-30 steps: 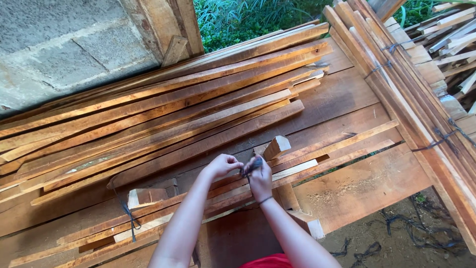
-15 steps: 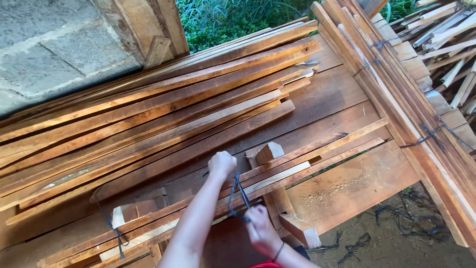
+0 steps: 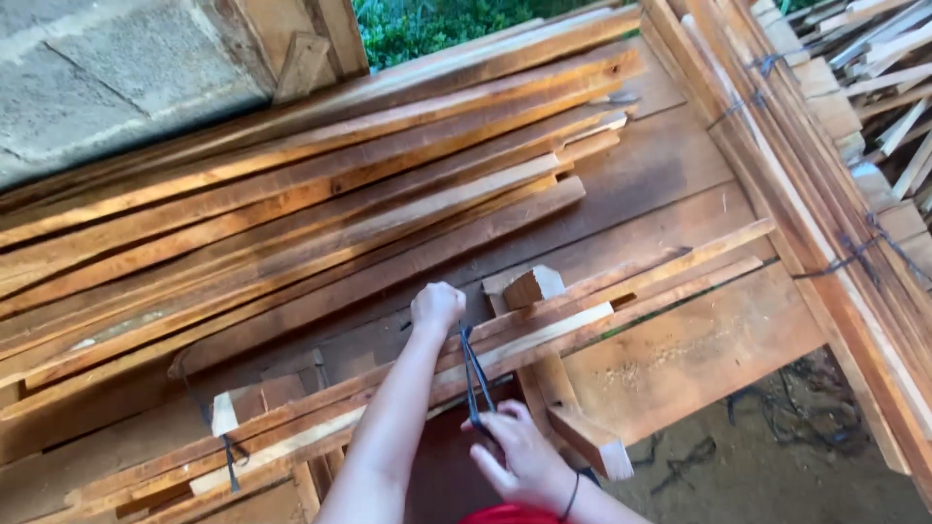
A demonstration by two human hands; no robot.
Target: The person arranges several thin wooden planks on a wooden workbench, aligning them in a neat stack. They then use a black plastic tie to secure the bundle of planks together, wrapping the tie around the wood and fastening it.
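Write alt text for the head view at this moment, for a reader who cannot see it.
Two bare hands pull a dark cord taut between them: the left hand closed in a fist, the right hand nearer the camera, above a bundle of thin wooden slats. More long slats lie stacked beside a grey block wall.

We see soft, even daylight, brightest at the far foliage [image 3: 437, 24], no glare, faint shadows between the stacked wooden slats [image 3: 320, 184], slight motion blur on our near hands, mild wide-angle bending at the edges
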